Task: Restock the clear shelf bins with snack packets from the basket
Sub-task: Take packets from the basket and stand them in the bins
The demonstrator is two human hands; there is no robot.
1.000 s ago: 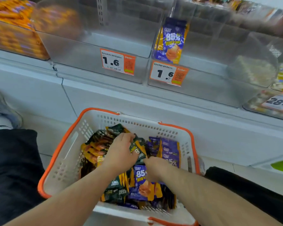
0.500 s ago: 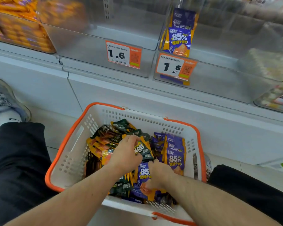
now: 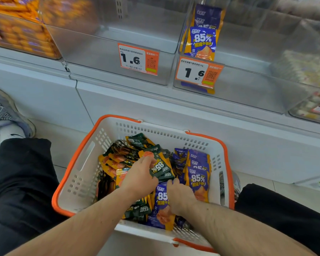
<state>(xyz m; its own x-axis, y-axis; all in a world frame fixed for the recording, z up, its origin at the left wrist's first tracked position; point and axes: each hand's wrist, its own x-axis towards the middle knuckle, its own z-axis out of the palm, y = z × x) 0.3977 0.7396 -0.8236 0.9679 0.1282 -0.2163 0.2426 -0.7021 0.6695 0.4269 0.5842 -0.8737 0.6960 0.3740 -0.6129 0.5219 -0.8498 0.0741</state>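
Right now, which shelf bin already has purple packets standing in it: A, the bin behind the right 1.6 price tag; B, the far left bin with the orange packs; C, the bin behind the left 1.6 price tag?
A: the purple packets stand upright in the clear bin just above the right 1.6 price tag.
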